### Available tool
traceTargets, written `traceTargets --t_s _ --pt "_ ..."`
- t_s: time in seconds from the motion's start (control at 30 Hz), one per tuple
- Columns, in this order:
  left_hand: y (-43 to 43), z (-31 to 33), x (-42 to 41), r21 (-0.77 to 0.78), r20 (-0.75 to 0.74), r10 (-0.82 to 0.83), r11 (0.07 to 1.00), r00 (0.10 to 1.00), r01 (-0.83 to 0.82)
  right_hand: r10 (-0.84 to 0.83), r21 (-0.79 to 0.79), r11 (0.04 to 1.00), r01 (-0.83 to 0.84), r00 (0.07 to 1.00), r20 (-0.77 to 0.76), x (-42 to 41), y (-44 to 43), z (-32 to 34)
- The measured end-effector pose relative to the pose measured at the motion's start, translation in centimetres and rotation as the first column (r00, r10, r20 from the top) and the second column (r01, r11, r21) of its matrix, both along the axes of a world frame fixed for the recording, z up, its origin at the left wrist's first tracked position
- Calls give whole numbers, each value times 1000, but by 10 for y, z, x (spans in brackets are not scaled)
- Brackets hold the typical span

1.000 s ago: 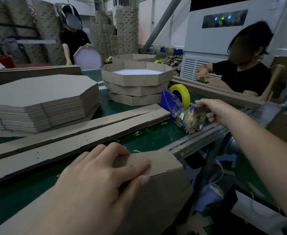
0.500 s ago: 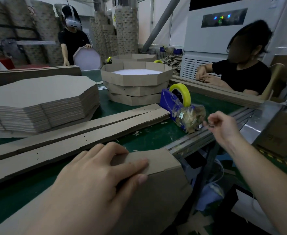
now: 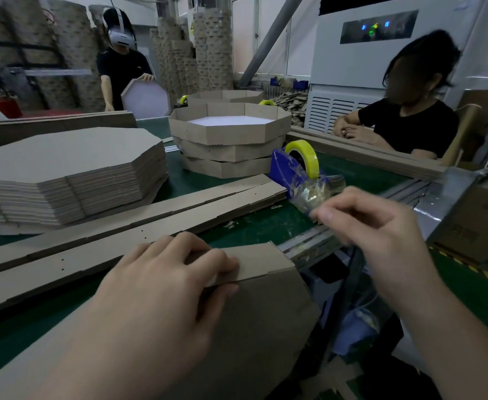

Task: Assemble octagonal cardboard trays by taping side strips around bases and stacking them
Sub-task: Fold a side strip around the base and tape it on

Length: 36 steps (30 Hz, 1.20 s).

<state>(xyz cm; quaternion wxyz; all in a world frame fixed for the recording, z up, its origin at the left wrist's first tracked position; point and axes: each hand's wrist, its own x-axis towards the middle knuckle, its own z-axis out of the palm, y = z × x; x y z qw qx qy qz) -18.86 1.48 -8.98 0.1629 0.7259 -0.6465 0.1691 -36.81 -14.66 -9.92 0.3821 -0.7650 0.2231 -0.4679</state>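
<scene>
Left hand: our left hand (image 3: 162,287) grips the side strip (image 3: 257,259), fingers curled over its upper face and thumb pressed beneath its front edge.
Right hand: our right hand (image 3: 381,235) hovers to the right of the strip, blurred, fingers curled and thumb and forefinger drawn close. We cannot tell whether any tape sits between them.
Tray in work: the side strip lies folded along the top edge of the base (image 3: 265,319), a larger board that slopes down toward us at the near edge of the green table (image 3: 254,226).
Tape dispenser: we see the blue dispenser (image 3: 281,168) just beyond the right hand, carrying a yellow tape roll (image 3: 302,151), with a crumpled wad of clear tape (image 3: 314,192) at its front.
Loose strips: two long rows of flat strips (image 3: 107,249) run across the table, beyond the left hand.
Flat bases: a stack of octagonal bases (image 3: 63,168) sits at left.
Finished trays: three stacked trays (image 3: 228,140) stand behind the loose strips, the top one white inside. A further tray (image 3: 225,96) sits behind them.
People: we face a seated person (image 3: 410,128) in a black top at right. At far left a standing person (image 3: 121,67) in a headset holds an upright tray (image 3: 146,101).
</scene>
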Motion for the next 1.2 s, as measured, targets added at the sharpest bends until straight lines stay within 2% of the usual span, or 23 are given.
traceTargets --t_s 0.07,0.13,0.23,0.33,0.43,0.57,0.77,0.93,1.03,1.13,1.2 --pt "0 0 0 -10 2 5 1000 1000 -5 141 192 965 -180 970 200 8 36 -7" --pt "1 -1 2 -13 4 10 1000 1000 -10 119 421 870 -257 938 326 23 62 -21" --pt "3 -2 2 -6 5 6 1000 1000 -6 19 694 683 -227 956 294 44 82 -42" --pt "5 -3 1 3 6 0 1000 1000 0 -86 798 574 -183 956 280 55 90 -47" --pt "6 -3 0 20 -20 2 1000 1000 -2 -133 827 538 -165 952 277 57 91 -47" --pt "6 -1 -1 56 -21 12 998 1000 -11 -94 830 531 -170 962 257 55 89 -46" --pt "8 3 3 150 41 -16 989 999 10 42 813 551 -186 980 196 49 82 -50" --pt "8 7 5 188 97 41 980 994 -59 183 798 550 -247 968 173 43 76 -56" --pt "8 11 5 234 59 29 971 998 -42 214 789 561 -250 965 154 41 74 -56" --pt "5 18 0 343 -46 109 935 993 -87 225 787 562 -256 962 153 41 72 -57" --pt "0 16 -8 333 9 185 926 983 -177 236 780 568 -263 960 152 42 74 -57"
